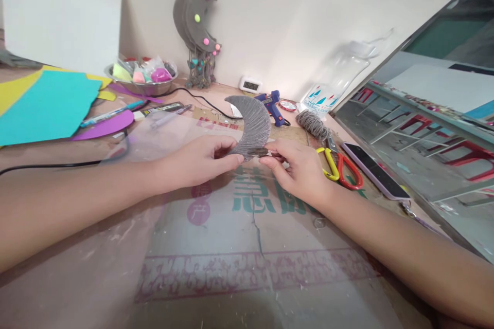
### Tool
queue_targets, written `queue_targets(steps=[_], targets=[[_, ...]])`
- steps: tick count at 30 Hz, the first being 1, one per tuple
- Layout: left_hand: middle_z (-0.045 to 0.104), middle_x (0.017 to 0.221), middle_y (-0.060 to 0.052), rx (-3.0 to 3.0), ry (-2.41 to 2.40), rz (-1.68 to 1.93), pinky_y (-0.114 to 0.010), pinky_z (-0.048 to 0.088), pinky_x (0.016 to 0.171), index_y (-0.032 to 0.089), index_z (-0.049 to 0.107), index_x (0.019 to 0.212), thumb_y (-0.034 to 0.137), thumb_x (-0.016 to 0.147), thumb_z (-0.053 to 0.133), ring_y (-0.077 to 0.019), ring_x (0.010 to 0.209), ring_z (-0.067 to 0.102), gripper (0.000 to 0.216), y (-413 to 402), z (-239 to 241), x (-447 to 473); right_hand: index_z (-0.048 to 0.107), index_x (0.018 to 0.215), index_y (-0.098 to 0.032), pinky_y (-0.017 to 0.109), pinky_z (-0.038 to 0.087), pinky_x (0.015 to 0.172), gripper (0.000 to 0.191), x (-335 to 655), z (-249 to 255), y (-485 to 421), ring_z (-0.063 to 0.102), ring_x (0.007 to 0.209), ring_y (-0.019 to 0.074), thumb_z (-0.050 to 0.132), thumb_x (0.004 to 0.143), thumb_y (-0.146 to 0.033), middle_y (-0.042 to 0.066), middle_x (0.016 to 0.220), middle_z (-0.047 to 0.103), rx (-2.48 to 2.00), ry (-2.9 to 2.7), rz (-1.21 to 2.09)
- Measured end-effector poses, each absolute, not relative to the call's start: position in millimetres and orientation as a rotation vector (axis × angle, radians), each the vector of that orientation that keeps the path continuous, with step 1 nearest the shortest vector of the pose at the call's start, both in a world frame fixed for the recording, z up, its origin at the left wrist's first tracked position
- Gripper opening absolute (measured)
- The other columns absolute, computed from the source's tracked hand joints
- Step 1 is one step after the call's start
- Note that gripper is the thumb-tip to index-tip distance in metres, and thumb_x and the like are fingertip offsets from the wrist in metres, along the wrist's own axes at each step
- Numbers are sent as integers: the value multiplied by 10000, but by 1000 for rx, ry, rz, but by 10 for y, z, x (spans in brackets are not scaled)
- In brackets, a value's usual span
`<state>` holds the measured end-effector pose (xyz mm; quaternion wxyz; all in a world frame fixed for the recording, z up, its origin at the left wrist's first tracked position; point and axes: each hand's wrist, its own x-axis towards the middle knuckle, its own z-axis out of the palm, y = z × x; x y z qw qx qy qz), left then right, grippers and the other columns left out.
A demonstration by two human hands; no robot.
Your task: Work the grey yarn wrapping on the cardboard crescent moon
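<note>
A grey crescent moon shape wrapped in yarn (pixel 250 123) stands upright above the cardboard work surface (pixel 247 247). My left hand (pixel 196 162) pinches its lower end from the left, fingers closed on it. My right hand (pixel 299 167) pinches the same lower tip from the right, where a strand of grey yarn appears to run. A loose bundle of grey yarn (pixel 312 123) lies just behind my right hand.
Scissors with yellow and red handles (pixel 341 167) and a phone (pixel 374 169) lie at the right. A blue glue gun (pixel 272 105), a metal bowl of pompoms (pixel 142 76), coloured sheets (pixel 46 105), pens and a black cable (pixel 57 164) fill the back and left. A finished moon hanging (pixel 198 25) leans on the wall.
</note>
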<state>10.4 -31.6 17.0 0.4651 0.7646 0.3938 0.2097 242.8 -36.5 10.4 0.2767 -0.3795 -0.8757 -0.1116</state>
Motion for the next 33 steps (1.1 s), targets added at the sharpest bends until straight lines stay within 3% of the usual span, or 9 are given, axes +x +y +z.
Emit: queue_targets(steps=[5,13,28,33], targets=[[452,618,46,2074,987,576,-224,349,526,180,500,727,355,884,457,-91,575,452,238,-312,193,108,629,943,-170,255,407,607,215,2425,111,-368,602,653,141,531,903,-357,28,774,680,-994,-2377,-350],[425,616,57,2141,981,579,-232,334,561,168,491,710,330,883,456,-83,582,423,240,-310,207,116,622,901,-149,254,396,603,213,2413,122,-352,595,656,144,534,906,-343,36,744,656,-919,-2391,-443],[430,613,51,2133,998,574,-232,334,530,170,504,709,351,879,460,-87,570,431,253,-301,185,111,624,874,-169,255,398,618,204,2413,120,-354,606,693,145,517,916,-337,24,755,663,-979,-2411,-371],[456,591,46,2022,991,576,-224,331,482,178,505,731,347,876,457,-89,529,450,228,-310,209,130,618,944,-160,261,406,606,220,2420,114,-375,582,644,142,532,899,-357,24,733,647,-971,-2350,-290]])
